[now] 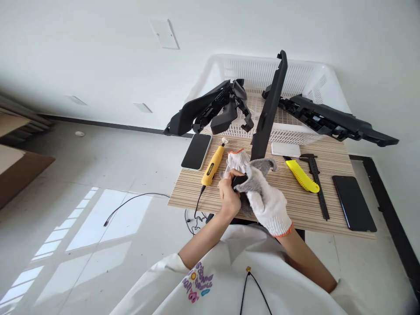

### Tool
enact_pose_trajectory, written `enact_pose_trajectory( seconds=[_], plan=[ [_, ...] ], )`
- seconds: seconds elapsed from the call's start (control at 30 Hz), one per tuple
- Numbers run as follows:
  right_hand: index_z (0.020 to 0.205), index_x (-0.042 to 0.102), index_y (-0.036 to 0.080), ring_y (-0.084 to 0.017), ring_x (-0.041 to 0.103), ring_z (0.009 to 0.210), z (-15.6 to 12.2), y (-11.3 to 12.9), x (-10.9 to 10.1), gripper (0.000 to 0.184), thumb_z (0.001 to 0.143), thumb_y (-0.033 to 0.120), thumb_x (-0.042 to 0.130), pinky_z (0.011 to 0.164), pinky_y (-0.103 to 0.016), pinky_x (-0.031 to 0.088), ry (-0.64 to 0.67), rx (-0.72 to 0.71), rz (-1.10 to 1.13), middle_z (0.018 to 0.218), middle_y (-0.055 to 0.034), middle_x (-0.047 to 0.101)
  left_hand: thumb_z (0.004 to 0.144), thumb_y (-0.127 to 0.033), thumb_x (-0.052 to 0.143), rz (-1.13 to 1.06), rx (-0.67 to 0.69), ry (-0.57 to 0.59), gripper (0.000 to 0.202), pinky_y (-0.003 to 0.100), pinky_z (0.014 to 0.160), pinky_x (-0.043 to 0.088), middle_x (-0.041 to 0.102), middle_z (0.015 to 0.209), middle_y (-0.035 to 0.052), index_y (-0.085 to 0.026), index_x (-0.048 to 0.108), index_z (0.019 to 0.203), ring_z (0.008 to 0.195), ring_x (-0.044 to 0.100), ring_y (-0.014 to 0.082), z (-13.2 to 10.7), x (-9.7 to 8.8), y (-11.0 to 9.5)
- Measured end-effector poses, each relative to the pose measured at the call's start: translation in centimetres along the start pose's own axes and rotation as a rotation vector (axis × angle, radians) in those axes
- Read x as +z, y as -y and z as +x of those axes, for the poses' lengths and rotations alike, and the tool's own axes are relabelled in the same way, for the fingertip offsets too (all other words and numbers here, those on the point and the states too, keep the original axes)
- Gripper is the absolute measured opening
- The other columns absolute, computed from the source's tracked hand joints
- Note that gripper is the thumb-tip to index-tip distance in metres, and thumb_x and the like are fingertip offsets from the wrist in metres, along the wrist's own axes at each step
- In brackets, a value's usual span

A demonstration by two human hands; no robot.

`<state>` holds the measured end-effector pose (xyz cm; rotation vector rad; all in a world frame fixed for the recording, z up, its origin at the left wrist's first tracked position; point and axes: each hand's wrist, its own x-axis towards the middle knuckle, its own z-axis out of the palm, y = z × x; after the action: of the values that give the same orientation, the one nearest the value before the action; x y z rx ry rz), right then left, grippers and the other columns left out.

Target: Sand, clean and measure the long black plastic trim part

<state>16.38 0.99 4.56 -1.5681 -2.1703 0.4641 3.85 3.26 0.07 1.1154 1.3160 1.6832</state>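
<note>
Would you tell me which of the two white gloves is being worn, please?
The glove on the right hand; the other glove lies on the table, beyond the bare left hand.

We see black on the long part [269, 111], grey on the cloth [267, 164], and white with an orange edge on the worn glove [271, 210]. Before us, fine brown stripes run across the beige tabletop [187, 192], beneath a yellow power tool [213, 166] with a black label, a bright yellow cutter [302, 176] and a black caliper [316, 179]. We also note a white basket [331, 92] and a white garment [226, 293] printed in purple, pink, yellow and blue.
</note>
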Motion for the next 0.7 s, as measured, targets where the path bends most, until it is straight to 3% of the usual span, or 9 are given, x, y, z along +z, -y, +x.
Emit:
enact_pose_trajectory(
  seconds=[0.07, 0.17, 0.23, 0.37, 0.43, 0.57, 0.63, 0.7],
  plan=[
    [0.154, 0.046, 0.021, -0.015, 0.072, 0.076, 0.2, -0.3, 0.2, 0.060, 0.099, 0.045, 0.039, 0.066, -0.020, 0.053, -0.021, 0.004, 0.023, 0.102, -0.0038, 0.078, 0.099, -0.042, 0.031, -0.029, -0.032, -0.006, 0.043, 0.031, 0.063, 0.043, 0.055, 0.065, 0.0016, -0.022, 0.055, 0.070, 0.063, 0.051, 0.0167, 0.0, 0.1, -0.3],
    [0.150, 0.050, 0.027, -0.018, 0.074, 0.089, 0.6, -0.4, 0.4, 0.058, 0.099, 0.050, 0.041, 0.071, -0.023, 0.055, 0.022, -0.151, 0.037, 0.114, -0.0029, 0.076, 0.093, -0.050, 0.051, -0.013, -0.054, -0.035, 0.038, 0.031, 0.063, 0.043, 0.054, 0.065, 0.0014, -0.022, 0.053, 0.067, 0.063, 0.049, 0.0169, 0.1, -0.1, -0.4],
    [0.148, 0.053, 0.030, -0.019, 0.074, 0.092, 1.0, -0.4, 0.3, 0.056, 0.099, 0.052, 0.040, 0.071, -0.025, 0.056, 0.042, -0.191, 0.028, 0.117, -0.0017, 0.075, 0.092, -0.054, 0.054, -0.001, -0.077, -0.044, 0.042, 0.031, 0.059, 0.041, 0.051, 0.062, 0.0007, -0.023, 0.051, 0.065, 0.059, 0.045, 0.0161, 0.1, -0.2, -0.3],
    [0.156, 0.043, 0.026, -0.018, 0.073, 0.073, 1.9, -0.9, -0.8, 0.059, 0.102, 0.048, 0.034, 0.064, -0.025, 0.054, -0.008, 0.035, -0.014, 0.095, -0.0014, 0.078, 0.099, -0.055, 0.035, -0.053, -0.226, 0.021, 0.050, 0.027, 0.043, 0.029, 0.039, 0.052, -0.0029, -0.022, 0.054, 0.067, 0.045, 0.032, 0.0130, -0.2, -0.3, 0.3],
    [0.159, 0.036, 0.024, -0.018, 0.073, 0.070, 1.8, -1.0, -1.0, 0.062, 0.103, 0.048, 0.032, 0.063, -0.025, 0.053, -0.034, 0.100, -0.045, 0.094, -0.0020, 0.078, 0.098, -0.054, 0.037, -0.050, -0.257, 0.020, 0.047, 0.026, 0.043, 0.030, 0.041, 0.053, -0.0028, -0.022, 0.056, 0.068, 0.046, 0.035, 0.0129, -0.3, -0.4, 0.6],
    [0.160, 0.033, 0.024, -0.016, 0.072, 0.071, 0.6, -0.5, -0.3, 0.066, 0.101, 0.053, 0.036, 0.066, -0.024, 0.054, -0.008, 0.018, -0.079, 0.109, -0.0037, 0.077, 0.095, -0.054, 0.041, 0.003, -0.128, -0.052, 0.045, 0.029, 0.060, 0.044, 0.048, 0.060, -0.0010, -0.023, 0.049, 0.064, 0.059, 0.046, 0.0152, 0.0, -0.4, 0.7],
    [0.160, 0.033, 0.023, -0.015, 0.072, 0.069, 0.3, -0.2, -0.1, 0.067, 0.101, 0.055, 0.036, 0.067, -0.023, 0.054, 0.002, 0.010, -0.103, 0.110, -0.0050, 0.077, 0.093, -0.055, 0.043, 0.044, -0.140, -0.090, 0.043, 0.030, 0.064, 0.045, 0.049, 0.063, -0.0007, -0.023, 0.048, 0.065, 0.063, 0.048, 0.0160, 0.2, -0.2, 0.6],
    [0.162, 0.030, 0.021, -0.016, 0.070, 0.065, 0.8, 0.0, -0.3, 0.071, 0.101, 0.057, 0.034, 0.064, -0.024, 0.054, 0.009, 0.075, -0.164, 0.098, -0.0063, 0.078, 0.091, -0.057, 0.044, 0.076, -0.209, -0.115, 0.042, 0.030, 0.063, 0.045, 0.050, 0.066, -0.0001, -0.023, 0.049, 0.067, 0.065, 0.050, 0.0165, 0.4, 0.0, 0.5]
  ],
)
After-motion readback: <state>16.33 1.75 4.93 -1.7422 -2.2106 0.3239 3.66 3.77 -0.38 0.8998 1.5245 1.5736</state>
